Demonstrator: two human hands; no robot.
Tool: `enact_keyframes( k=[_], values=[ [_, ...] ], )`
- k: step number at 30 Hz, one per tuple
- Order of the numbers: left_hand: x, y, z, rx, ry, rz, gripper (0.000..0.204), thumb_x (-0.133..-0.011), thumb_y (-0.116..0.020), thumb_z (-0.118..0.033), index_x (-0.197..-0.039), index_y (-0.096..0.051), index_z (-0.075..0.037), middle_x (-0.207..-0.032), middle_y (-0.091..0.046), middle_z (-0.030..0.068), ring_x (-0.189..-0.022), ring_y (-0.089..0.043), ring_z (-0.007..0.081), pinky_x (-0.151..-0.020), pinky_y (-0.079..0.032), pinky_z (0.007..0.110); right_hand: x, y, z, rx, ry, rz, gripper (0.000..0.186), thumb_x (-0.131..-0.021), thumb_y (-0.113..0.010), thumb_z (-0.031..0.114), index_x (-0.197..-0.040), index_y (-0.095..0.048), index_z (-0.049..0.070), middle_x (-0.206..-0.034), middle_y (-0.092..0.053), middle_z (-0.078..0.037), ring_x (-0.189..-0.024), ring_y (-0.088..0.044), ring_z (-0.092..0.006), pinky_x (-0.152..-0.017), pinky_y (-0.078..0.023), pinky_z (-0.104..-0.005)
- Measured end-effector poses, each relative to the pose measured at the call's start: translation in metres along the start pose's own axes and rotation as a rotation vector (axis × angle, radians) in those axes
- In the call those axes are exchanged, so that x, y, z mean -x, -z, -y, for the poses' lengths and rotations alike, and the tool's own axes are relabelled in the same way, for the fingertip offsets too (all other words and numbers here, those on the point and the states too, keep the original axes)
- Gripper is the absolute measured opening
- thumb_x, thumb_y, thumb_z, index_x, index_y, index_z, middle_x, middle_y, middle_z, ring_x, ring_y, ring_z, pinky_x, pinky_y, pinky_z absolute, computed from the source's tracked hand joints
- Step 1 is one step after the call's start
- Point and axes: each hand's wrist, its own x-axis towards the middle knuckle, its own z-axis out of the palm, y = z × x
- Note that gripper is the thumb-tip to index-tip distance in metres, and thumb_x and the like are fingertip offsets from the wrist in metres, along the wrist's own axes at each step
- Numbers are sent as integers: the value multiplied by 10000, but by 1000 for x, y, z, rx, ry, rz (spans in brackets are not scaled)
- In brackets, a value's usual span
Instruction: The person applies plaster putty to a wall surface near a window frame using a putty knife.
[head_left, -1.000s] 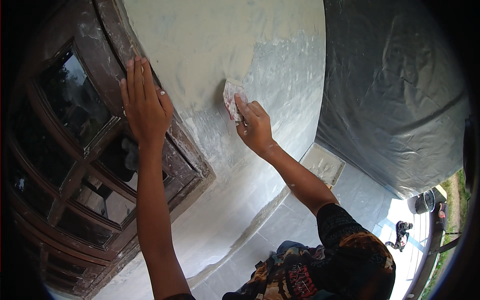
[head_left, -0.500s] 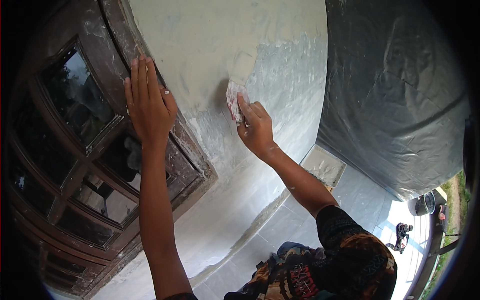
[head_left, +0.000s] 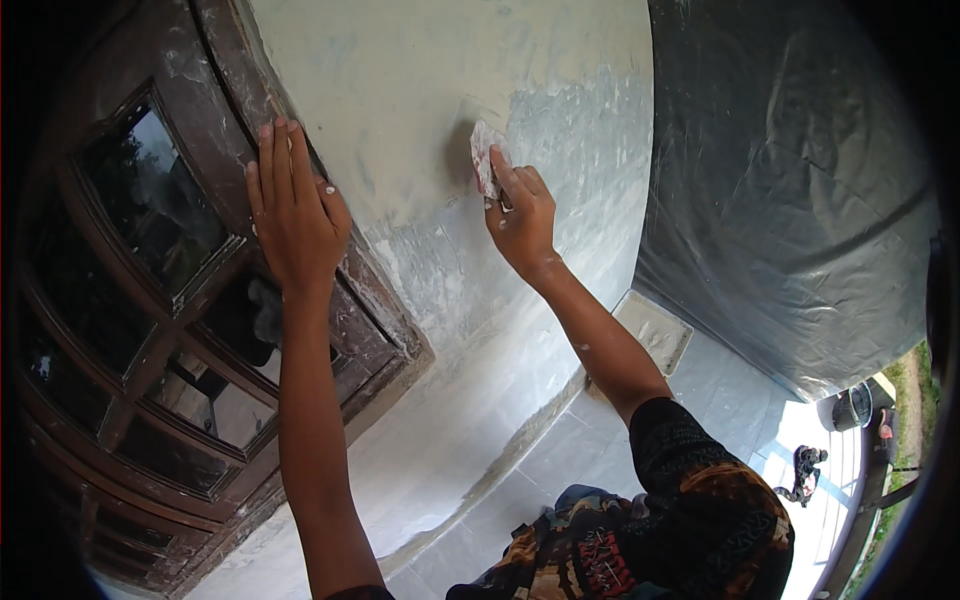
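My left hand (head_left: 300, 220) lies flat, fingers stretched, on the dark brown wooden frame (head_left: 205, 75) of a glass-paned door or window (head_left: 150, 180), speckled with white residue. My right hand (head_left: 520, 220) grips a putty knife (head_left: 485, 150) smeared with white and red, its blade at the wall (head_left: 390, 90). The wall carries a cream coating over the upper left part, with a rougher, paler grey-white patch (head_left: 570, 140) to the right and below.
A dark plastic sheet (head_left: 780, 180) hangs at the right. Below it are a putty tray (head_left: 650, 330), grey floor tiles (head_left: 540, 450), a dark bucket (head_left: 850, 408), a small dark object (head_left: 805, 470) on the sunlit floor and a railing (head_left: 890, 495) beside grass.
My right hand and the putty knife have moved up and slightly right along the wall. My left hand stays on the wooden frame, barely shifted.
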Motion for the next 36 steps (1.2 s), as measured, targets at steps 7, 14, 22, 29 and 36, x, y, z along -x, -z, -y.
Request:
enact_keyframes(
  k=[7,14,22,29,36],
  values=[
    [3,0,6,-26,9,12,578,-923,-399,-153,-1487,-381,-25,-1528,-417,130,-1456,-338,274,-1180,-267,500,18,-28,-9,112,23,105,764,-675,-684,-81,-1408,-497,23,-912,-632,-119,-852,-571,-314,-758,-515,-408],
    [1,-1,0,-1,1,7,567,-934,-382,-133,-1489,-370,-21,-1533,-403,143,-1453,-339,288,-1167,-276,525,-7,4,1,87,-35,110,742,-665,-651,-62,-1387,-512,36,-941,-623,-118,-913,-599,-317,-754,-536,-419],
    [3,-2,4,-5,7,10,560,-940,-377,-141,-1487,-372,-22,-1533,-404,141,-1453,-339,288,-1170,-272,521,21,-21,7,127,97,180,729,-655,-644,-55,-1371,-524,23,-872,-590,-112,-896,-596,-303,-721,-537,-404],
    [2,-3,2,-15,6,2,571,-927,-388,-139,-1487,-379,-25,-1533,-409,134,-1455,-337,279,-1176,-268,510,-36,3,3,87,49,28,701,-658,-650,-69,-1346,-559,31,-857,-602,-99,-811,-569,-284,-698,-512,-404],
    [3,-4,3,-3,7,-2,580,-906,-394,-122,-1477,-397,-17,-1523,-421,146,-1449,-353,276,-1173,-273,513,28,-27,12,67,191,132,785,-613,-680,-60,-1379,-531,35,-837,-575,-83,-809,-593,-273,-693,-542,-384]
  ],
)
